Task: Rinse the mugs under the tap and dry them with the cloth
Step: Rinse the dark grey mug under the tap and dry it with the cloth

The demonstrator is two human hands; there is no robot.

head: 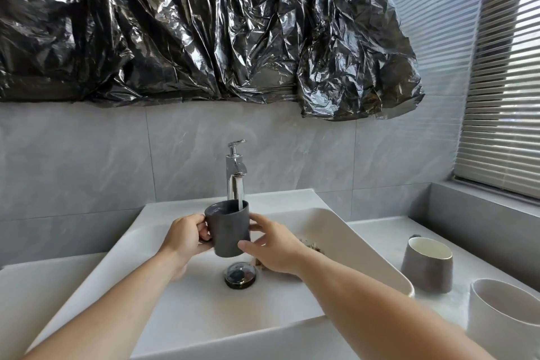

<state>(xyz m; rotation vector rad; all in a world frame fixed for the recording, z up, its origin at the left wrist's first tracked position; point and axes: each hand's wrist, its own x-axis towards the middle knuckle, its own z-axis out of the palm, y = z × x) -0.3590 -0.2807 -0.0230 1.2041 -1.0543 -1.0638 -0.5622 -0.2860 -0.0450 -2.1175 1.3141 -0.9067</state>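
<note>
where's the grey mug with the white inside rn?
In the head view it stands upright on the counter to the right of the sink basin, grey mug, just behind a white cup.

We've got grey marble-look wall tiles [102, 155], crinkled black plastic sheeting [190, 23] taped across the far wall, and a slatted window blind [505, 96] on the right letting daylight in.

Matt dark-grey ceramic mug [228, 230]; mirror-bright chromed metal tap [234, 173]; smooth glossy white basin [344, 238]; crinkled shiny black plastic sheet [204, 26].
</note>
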